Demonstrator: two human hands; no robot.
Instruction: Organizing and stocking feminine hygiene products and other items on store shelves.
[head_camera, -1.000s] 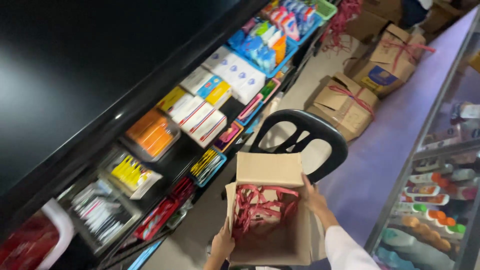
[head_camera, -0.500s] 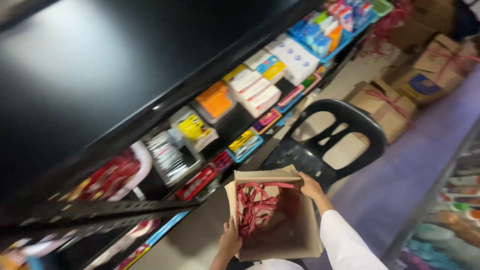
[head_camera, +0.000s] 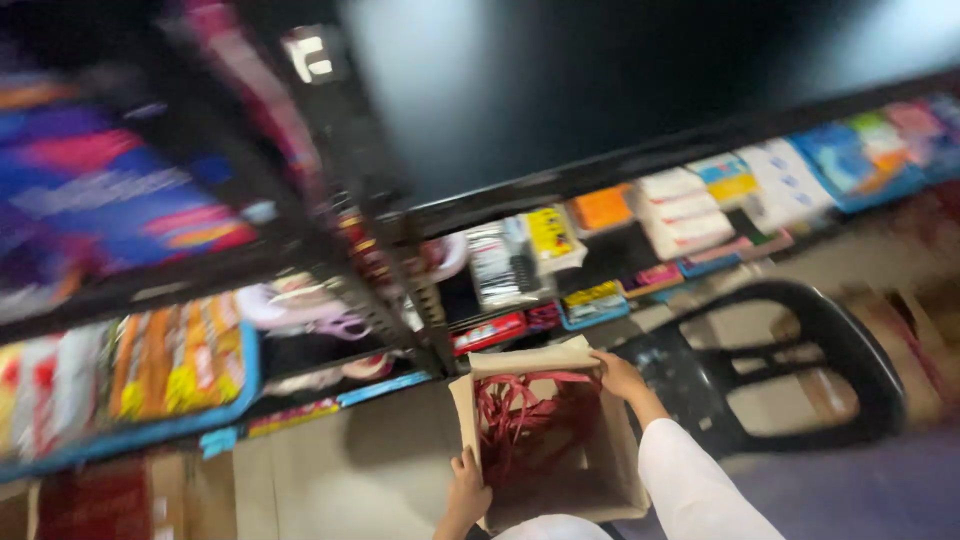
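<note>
Low in the frame, the left hand (head_camera: 467, 492) and right hand (head_camera: 620, 375) each clamped a rim of the open cardboard box (head_camera: 545, 445), red ribbon (head_camera: 520, 415) inside; blurred yellow, orange and white packets (head_camera: 640, 215), perhaps stationery, lined the shelves centre-right.

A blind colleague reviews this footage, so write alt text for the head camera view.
Two hands, left hand and right hand, grip opposite edges of an open cardboard box containing tangled red string. Behind it stands a black plastic chair. Black shelves of colourful packaged goods fill the blurred upper view.
</note>
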